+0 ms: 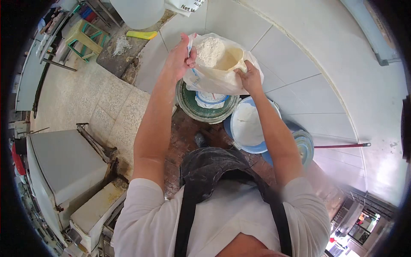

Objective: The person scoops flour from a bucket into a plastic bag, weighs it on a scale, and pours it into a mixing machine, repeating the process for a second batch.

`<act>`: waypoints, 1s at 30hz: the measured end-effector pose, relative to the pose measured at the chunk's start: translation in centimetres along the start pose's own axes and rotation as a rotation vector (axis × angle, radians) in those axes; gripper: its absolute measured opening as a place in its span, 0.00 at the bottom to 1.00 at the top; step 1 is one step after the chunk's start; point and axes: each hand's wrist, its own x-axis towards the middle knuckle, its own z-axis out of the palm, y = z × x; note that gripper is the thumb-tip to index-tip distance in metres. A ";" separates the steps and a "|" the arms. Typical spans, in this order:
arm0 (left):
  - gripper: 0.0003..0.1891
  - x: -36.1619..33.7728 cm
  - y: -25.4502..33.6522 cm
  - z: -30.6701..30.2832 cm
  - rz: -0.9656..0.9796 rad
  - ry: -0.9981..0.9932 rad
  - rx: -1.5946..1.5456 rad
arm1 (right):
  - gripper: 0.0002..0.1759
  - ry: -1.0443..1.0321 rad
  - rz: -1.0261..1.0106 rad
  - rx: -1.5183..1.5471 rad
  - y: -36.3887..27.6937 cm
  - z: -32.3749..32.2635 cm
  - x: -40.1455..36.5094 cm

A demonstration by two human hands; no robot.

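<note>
A white plastic bag [201,82] with its mouth open hangs between my hands, with pale powder [210,50] inside. My left hand [182,58] is closed on its left edge, and my right hand [249,77] pinches the rim on the right. Under the bag, a round white scale with a blue rim [212,98] shows in part on a green round container [195,110]. A blue bucket [255,148] holding white powder [247,124] stands to the right, below my right forearm.
A blue lidded bin [303,147] and a red pole [342,146] are at the right, by the tiled wall [295,92]. A yellow-green stool [83,37], a yellow-green object [141,34] on a slab and a large white container [139,13] are at the upper left.
</note>
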 end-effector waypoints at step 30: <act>0.31 -0.1 -0.6 1.7 0.021 0.056 0.105 | 0.13 0.551 0.320 0.259 9.4 -18.3 -16.1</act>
